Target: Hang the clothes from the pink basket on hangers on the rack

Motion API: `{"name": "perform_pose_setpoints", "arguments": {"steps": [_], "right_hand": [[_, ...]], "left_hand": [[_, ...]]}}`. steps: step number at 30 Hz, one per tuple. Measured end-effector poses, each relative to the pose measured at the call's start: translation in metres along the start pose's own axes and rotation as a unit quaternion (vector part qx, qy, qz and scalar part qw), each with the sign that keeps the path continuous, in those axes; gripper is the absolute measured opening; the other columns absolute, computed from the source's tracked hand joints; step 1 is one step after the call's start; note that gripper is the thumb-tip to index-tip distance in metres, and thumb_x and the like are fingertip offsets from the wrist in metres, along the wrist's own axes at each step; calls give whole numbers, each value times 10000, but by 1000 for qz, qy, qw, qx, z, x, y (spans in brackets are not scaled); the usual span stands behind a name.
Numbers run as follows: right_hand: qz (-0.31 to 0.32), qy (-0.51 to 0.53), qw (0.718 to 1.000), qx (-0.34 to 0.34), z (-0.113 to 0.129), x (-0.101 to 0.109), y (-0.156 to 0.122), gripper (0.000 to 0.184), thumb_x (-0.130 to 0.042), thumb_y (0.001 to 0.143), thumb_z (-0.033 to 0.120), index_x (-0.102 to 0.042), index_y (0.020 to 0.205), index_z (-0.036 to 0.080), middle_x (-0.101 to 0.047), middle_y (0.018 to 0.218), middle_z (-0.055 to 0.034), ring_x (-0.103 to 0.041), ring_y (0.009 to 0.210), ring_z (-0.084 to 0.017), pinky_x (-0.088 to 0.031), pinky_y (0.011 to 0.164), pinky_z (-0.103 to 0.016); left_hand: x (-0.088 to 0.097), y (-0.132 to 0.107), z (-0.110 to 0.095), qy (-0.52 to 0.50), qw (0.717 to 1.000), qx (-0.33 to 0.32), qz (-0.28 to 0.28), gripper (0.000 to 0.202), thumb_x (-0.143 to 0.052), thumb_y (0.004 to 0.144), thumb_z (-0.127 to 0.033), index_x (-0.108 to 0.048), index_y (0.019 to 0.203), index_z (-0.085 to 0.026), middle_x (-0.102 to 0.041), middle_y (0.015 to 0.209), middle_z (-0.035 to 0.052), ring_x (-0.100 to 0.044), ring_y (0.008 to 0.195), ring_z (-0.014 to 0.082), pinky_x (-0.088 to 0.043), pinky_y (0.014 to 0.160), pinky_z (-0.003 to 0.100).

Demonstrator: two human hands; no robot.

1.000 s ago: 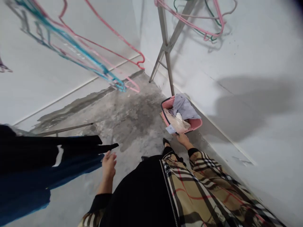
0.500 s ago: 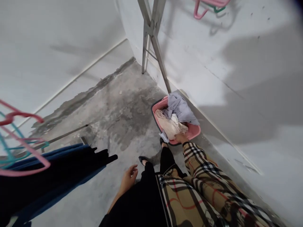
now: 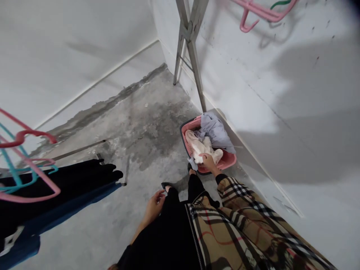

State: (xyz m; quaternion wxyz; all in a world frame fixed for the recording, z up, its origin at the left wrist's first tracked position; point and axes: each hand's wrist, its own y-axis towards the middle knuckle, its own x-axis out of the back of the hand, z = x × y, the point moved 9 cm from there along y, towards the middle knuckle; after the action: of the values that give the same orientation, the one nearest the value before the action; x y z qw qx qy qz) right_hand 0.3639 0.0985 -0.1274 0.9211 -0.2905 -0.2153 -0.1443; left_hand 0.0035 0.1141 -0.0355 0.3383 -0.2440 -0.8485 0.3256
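Observation:
My right hand (image 3: 209,162) reaches down into a pink laundry basket (image 3: 229,160) on the floor, its fingers closed on a cream-white cloth (image 3: 201,146). Exactly what garment that is, I cannot make out. A lavender-grey cloth (image 3: 215,129) is heaped beside it and hangs over the basket's far rim. A small pale cloth end (image 3: 192,163) pokes over the near left edge. My left hand (image 3: 155,205) hangs beside my leg, loosely curled with the fingers a little apart, holding nothing.
On the left, dark clothes (image 3: 70,183) hang near pink and blue hangers (image 3: 30,168). A metal folding frame (image 3: 194,56) stands against the wall behind the basket. Pink hangers (image 3: 270,13) hang at upper right. A thin metal bar (image 3: 81,149) runs low at left.
My right hand has moved slightly up and left over the basket, and the white cloth is bunched differently under its fingers. The view has shifted a little; my left hand stays by my leg.

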Motion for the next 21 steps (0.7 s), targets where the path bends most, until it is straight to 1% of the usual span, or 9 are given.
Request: {"name": "perform_pose_setpoints", "arguments": {"steps": [2,4,7,11,13,15,16,18,21], "right_hand": [[-6,37,999,10,16,1,-11,262,-436,957,248,-664,1028,141,-666,1073,-94,-614,1014,-194,-487,935,-390],[-3,74,997,31,35,0,-27,364,-345,890,160,-705,935,135,-704,995,-98,-627,985,-195,-476,935,-351],[10,119,990,70,70,-1,-59,394,-337,802,153,-719,898,145,-721,949,-74,-639,928,-186,-482,885,-315],[42,180,974,134,123,3,-107,361,-354,797,175,-707,870,170,-696,889,-45,-622,863,-166,-470,842,-297],[79,215,958,172,150,1,-132,344,-364,795,164,-703,851,174,-669,849,-33,-603,820,-154,-459,817,-288],[128,232,943,200,175,-6,-155,330,-376,803,158,-704,833,177,-643,814,-23,-580,775,-141,-451,784,-276],[158,236,935,214,187,-11,-166,317,-388,815,168,-705,825,178,-633,798,-20,-569,756,-138,-448,766,-271],[223,240,911,249,208,-23,-187,294,-424,857,228,-711,815,178,-621,770,-20,-554,730,-139,-442,742,-271],[296,242,879,284,229,-36,-211,342,-464,908,377,-718,819,165,-626,755,-31,-549,713,-144,-436,726,-275]], "left_hand": [[-8,2,-11,-19,1000,-5,13,399,-649,681,-428,-676,1007,-199,-692,852,58,-642,741,219,-511,773,380],[-19,6,-22,-44,998,-8,34,425,-655,683,-422,-665,1026,-171,-679,850,59,-633,757,207,-505,800,370],[-40,16,-41,-78,994,-14,73,509,-682,686,-411,-626,1114,-140,-667,893,70,-626,813,195,-490,852,353],[-64,29,-72,-139,981,-4,133,644,-653,750,-512,-518,1278,-170,-633,1147,128,-627,963,216,-497,874,360],[-81,31,-87,-215,954,44,203,676,-524,814,-622,-480,1320,-176,-612,1225,154,-629,1023,248,-512,870,398],[-97,29,-104,-283,914,88,279,694,-441,838,-656,-517,1283,-129,-646,1179,179,-648,1013,278,-515,878,428],[-104,27,-112,-323,886,114,313,665,-461,840,-620,-543,1247,-101,-671,1134,182,-654,1011,281,-504,910,423],[-113,21,-123,-357,849,146,361,556,-514,833,-488,-575,1183,-59,-711,1031,175,-673,984,280,-489,949,415],[-113,11,-127,-356,833,160,392,446,-540,763,-301,-599,1113,-30,-736,895,154,-700,903,284,-498,940,437]]}}
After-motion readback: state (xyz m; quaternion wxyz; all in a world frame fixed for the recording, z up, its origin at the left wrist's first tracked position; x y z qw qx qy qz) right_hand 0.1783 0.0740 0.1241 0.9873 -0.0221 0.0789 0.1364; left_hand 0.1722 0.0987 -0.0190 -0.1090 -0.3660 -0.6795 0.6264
